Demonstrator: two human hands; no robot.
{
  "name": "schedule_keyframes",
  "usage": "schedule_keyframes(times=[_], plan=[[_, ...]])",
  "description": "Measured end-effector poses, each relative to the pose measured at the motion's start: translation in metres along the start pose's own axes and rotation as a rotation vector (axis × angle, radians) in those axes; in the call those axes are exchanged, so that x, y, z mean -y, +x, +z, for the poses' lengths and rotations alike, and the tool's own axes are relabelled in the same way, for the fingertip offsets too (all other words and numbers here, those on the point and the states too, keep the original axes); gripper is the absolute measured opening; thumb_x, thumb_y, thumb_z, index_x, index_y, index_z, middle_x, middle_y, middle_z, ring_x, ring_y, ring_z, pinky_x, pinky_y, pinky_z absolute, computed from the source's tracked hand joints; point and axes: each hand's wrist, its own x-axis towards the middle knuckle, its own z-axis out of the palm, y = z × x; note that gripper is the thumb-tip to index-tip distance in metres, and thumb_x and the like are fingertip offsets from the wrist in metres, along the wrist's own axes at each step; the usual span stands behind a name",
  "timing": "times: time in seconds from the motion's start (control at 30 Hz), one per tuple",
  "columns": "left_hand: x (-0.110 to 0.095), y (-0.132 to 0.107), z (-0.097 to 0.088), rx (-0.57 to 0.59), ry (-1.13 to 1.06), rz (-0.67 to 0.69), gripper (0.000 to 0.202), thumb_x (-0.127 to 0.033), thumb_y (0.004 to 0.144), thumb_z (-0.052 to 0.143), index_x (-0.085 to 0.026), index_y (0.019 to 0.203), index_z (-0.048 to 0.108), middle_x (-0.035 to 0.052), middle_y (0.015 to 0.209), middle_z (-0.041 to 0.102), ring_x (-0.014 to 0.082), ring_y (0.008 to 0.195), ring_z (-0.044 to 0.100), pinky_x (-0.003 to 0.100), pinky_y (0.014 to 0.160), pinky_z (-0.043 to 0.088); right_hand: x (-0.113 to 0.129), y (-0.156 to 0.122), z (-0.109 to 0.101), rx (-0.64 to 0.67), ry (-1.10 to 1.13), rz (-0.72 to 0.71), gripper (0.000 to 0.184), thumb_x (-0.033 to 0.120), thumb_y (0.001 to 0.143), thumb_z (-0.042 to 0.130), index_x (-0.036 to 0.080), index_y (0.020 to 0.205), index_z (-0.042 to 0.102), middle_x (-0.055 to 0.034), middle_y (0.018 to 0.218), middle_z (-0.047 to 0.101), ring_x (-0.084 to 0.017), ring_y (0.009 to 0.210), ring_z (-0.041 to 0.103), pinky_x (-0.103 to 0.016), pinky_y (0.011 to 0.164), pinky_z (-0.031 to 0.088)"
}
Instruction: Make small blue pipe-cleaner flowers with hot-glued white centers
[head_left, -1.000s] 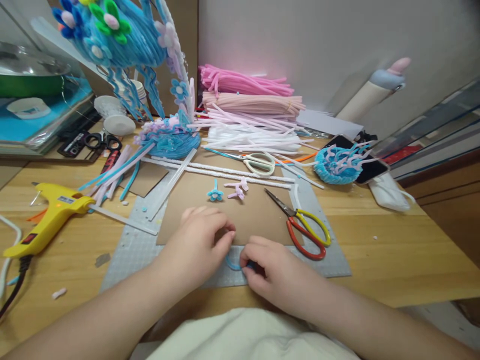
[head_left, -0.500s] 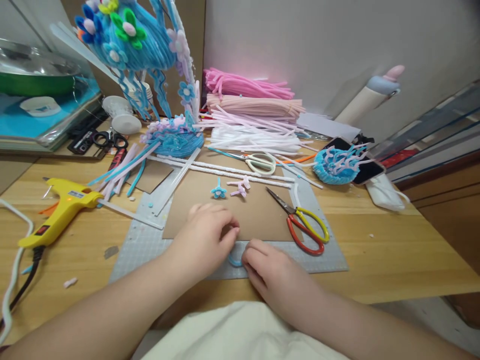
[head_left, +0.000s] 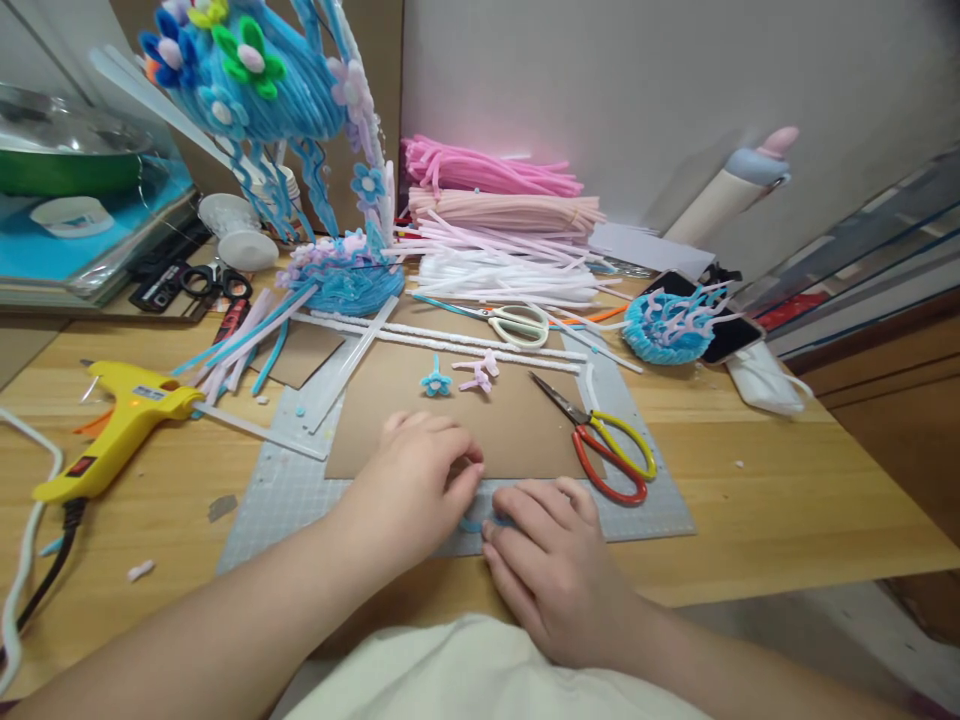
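Observation:
A short piece of blue pipe cleaner spans the gap between my hands, low over the front of the grey cutting mat. My left hand is closed at one end of it, thumb and fingers curled together. My right hand pinches the other end between thumb and fingertips. Most of the pipe cleaner is hidden by my fingers. Beyond my left hand, a small blue flower and some lilac flower pieces lie on brown cardboard.
Scissors with red and yellow handles lie right of my hands. A yellow glue gun rests at left. Pipe cleaner bundles, cream-handled scissors and a blue fuzzy piece are farther back. A flowered blue craft rises back left.
My right hand has turned slightly, its fingers lifting and spreading a little at the knuckles. The blue piece shows less of its curve. The view has shifted slightly.

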Motion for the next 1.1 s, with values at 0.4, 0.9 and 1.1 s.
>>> schedule_keyframes(times=[0.4,0.9,1.1], plan=[[-0.001,-0.0006,0.0007,0.012,-0.005,0.018,0.012,-0.021,0.083,0.053,-0.022,0.079,0.064,0.0004,0.081,0.068,0.0207,0.086,0.058,0.038,0.083,0.034,0.0056,0.0004,0.0051,-0.019,0.063,0.195,0.015,0.019,0.083,0.051,0.019,0.069,0.058,-0.0071,0.106,0.056,-0.024,0.104,0.049,-0.049,0.095,0.024],[-0.0006,0.0012,0.0006,0.046,0.015,0.0,0.013,-0.023,0.083,0.053,-0.021,0.078,0.064,0.0008,0.081,0.068,0.0212,0.087,0.058,0.039,0.082,0.034,0.0074,-0.0039,0.0068,0.044,-0.017,0.18,0.011,0.021,0.084,0.051,0.021,0.077,0.06,-0.0088,0.118,0.055,-0.025,0.114,0.046,-0.056,0.102,0.013],[0.0014,0.0017,0.0003,0.039,0.012,-0.001,0.013,-0.021,0.083,0.053,-0.021,0.078,0.065,0.0004,0.081,0.068,0.0207,0.086,0.058,0.038,0.082,0.033,0.0006,-0.0041,0.0007,0.057,0.205,0.231,0.017,0.018,0.082,0.054,0.023,0.097,0.058,-0.0066,0.11,0.057,-0.022,0.106,0.049,-0.051,0.102,0.019]])
